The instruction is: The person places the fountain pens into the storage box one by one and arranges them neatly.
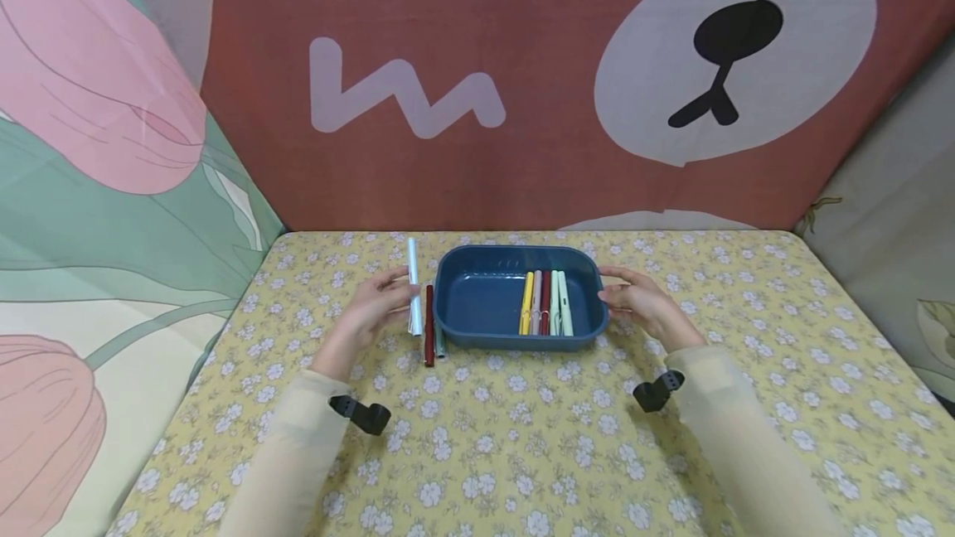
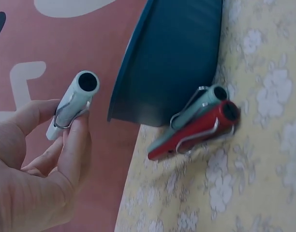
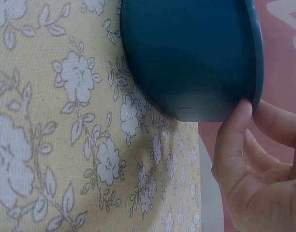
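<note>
My left hand [image 1: 370,305] pinches a pale blue pen [image 1: 413,272] with a wire clip, held left of the blue tray [image 1: 477,341]. In the left wrist view this pen [image 2: 70,104] points its dark round end toward the camera, gripped between thumb and fingers. My right hand [image 1: 640,302] holds the tray's right end; its thumb and fingertips [image 3: 243,113] pinch the rim. A red pen [image 1: 429,330] and a grey-green pen [image 1: 440,344] lie side by side against the tray's left wall.
Inside the tray's right half lie a yellow pen [image 1: 525,305], a pinkish pen [image 1: 536,303], a dark red pen [image 1: 545,305] and pale green pens [image 1: 564,305] in a row. A flowered cloth [image 1: 507,454] covers the table. A printed reddish backdrop [image 1: 522,181] rises behind it.
</note>
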Available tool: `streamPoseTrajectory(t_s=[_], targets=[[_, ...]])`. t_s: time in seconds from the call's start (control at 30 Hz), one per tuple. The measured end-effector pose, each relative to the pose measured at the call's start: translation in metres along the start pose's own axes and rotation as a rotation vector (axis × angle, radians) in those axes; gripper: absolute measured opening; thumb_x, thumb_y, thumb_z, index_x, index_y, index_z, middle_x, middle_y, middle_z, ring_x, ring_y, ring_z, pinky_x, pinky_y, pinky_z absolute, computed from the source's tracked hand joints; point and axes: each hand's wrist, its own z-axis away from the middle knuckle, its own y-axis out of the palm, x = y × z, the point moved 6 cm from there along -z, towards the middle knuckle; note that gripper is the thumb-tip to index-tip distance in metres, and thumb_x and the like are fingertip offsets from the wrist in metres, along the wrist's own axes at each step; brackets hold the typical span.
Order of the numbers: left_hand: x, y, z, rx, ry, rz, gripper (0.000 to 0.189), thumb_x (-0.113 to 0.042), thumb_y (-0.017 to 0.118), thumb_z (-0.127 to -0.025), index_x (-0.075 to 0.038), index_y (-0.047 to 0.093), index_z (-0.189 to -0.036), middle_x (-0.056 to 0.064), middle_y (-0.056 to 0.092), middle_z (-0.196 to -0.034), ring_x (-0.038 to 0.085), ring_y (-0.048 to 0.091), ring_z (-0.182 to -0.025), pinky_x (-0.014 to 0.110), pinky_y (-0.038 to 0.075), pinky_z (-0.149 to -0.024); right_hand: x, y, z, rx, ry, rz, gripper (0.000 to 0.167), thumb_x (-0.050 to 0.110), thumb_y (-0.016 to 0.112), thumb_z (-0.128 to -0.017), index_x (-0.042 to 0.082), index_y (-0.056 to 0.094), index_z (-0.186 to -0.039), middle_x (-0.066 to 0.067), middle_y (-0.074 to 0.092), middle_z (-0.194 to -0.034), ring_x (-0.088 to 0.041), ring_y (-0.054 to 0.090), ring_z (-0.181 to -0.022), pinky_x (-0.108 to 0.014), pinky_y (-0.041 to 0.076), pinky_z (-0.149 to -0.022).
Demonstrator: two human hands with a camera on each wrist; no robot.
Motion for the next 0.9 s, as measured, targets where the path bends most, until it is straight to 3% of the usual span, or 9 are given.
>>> streamPoseTrajectory(t_s=[0.33, 0.47, 0.57, 0.67, 0.8, 0.9], targets=[[-0.009, 0.016, -0.002, 0.044, -0.004, 0.084, 0.061, -0.016, 0.060, -0.094, -0.010, 0.034, -0.149, 0.021, 0.046, -0.143, 0.011, 0.066, -0.101, 0.021, 0.057, -0.088, 0.000, 0.000, 0.000, -0.001, 0.001, -0.005, 0.060, 0.012, 0.049, -0.099, 0.011, 0.022, -0.153, 0.003, 0.056, -0.102, -0.002, 0.059, -0.076, -0.021, 0.056, -0.074], [-0.012, 0.023, -0.003, 0.070, -0.009, 0.133, 0.060, -0.015, 0.063, -0.093, -0.011, 0.037, -0.147, 0.014, 0.064, -0.123, 0.006, 0.070, -0.087, 0.021, 0.058, -0.083, 0.000, 0.000, 0.000, -0.006, 0.007, -0.003, 0.060, 0.013, 0.049, -0.099, 0.012, 0.022, -0.153, 0.003, 0.055, -0.102, -0.002, 0.059, -0.075, -0.022, 0.056, -0.074], [-0.013, 0.029, -0.004, 0.089, -0.008, 0.136, 0.059, -0.014, 0.062, -0.093, -0.010, 0.037, -0.146, 0.009, 0.068, -0.113, 0.003, 0.069, -0.080, 0.020, 0.059, -0.081, 0.000, 0.000, -0.001, -0.009, 0.008, 0.001, 0.060, 0.013, 0.049, -0.099, 0.012, 0.023, -0.153, 0.003, 0.056, -0.101, -0.002, 0.059, -0.075, -0.022, 0.056, -0.074], [-0.013, 0.034, -0.006, 0.103, -0.012, 0.117, 0.058, -0.015, 0.061, -0.094, -0.010, 0.037, -0.146, 0.013, 0.064, -0.123, 0.004, 0.069, -0.083, 0.021, 0.059, -0.082, 0.001, 0.000, 0.000, -0.010, 0.006, 0.003, 0.060, 0.013, 0.049, -0.099, 0.012, 0.023, -0.153, 0.004, 0.056, -0.100, -0.002, 0.059, -0.075, -0.022, 0.057, -0.074], [-0.012, 0.040, -0.007, 0.119, -0.016, 0.094, 0.059, -0.012, 0.060, -0.094, -0.007, 0.034, -0.147, 0.020, 0.053, -0.138, 0.018, 0.069, -0.102, 0.023, 0.058, -0.087, 0.001, 0.000, 0.000, -0.007, 0.001, 0.008, 0.060, 0.012, 0.049, -0.099, 0.011, 0.022, -0.153, 0.003, 0.056, -0.101, -0.002, 0.059, -0.076, -0.021, 0.056, -0.074], [-0.012, 0.045, -0.008, 0.133, -0.010, 0.082, 0.058, -0.010, 0.058, -0.095, -0.005, 0.032, -0.147, 0.022, 0.047, -0.143, 0.029, 0.059, -0.121, 0.025, 0.057, -0.089, 0.001, 0.000, 0.000, -0.003, -0.001, 0.009, 0.060, 0.012, 0.049, -0.099, 0.011, 0.022, -0.153, 0.002, 0.055, -0.103, -0.002, 0.059, -0.077, -0.021, 0.056, -0.075]])
